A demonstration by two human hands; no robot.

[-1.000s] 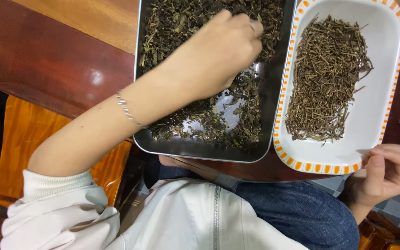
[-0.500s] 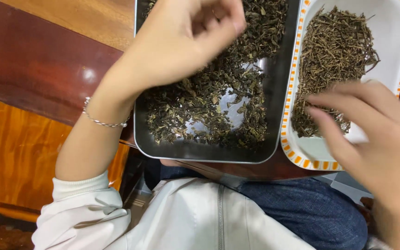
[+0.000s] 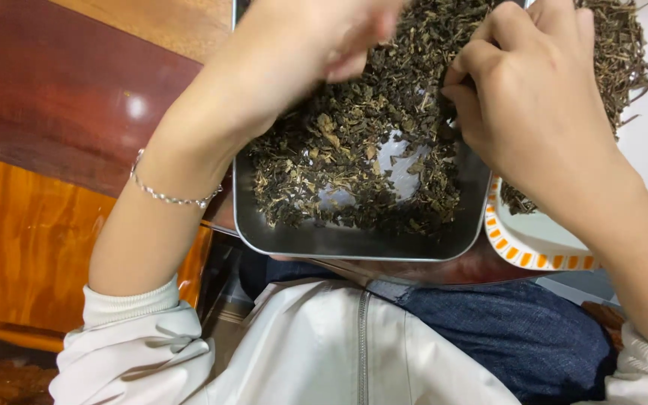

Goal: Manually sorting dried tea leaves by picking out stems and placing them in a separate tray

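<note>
A rectangular metal tray [image 3: 354, 241] holds a loose layer of dark dried leaves [image 3: 354, 161], with bare metal showing in the middle. My left hand [image 3: 316, 37] hovers over the tray's far part; it is blurred, with the fingers drawn together. My right hand [image 3: 523, 97] reaches across the tray's right side, fingers curled and fingertips among the leaves. Whether either hand holds leaves is hidden. A thin silver bracelet [image 3: 170, 196] circles my left wrist.
A white tray with an orange-striped rim [image 3: 534, 255] lies to the right, holding dried brown stems [image 3: 624, 52]. Both trays rest on a dark red-brown wooden table [image 3: 61, 97]. An orange wooden chair [image 3: 39, 247] is at the lower left. My lap, in a white jacket and jeans, is below.
My right hand has risen from beside my lap and moved left over the metal tray into the leaves. My left hand stays over the tray's far part. The view has closed in.
</note>
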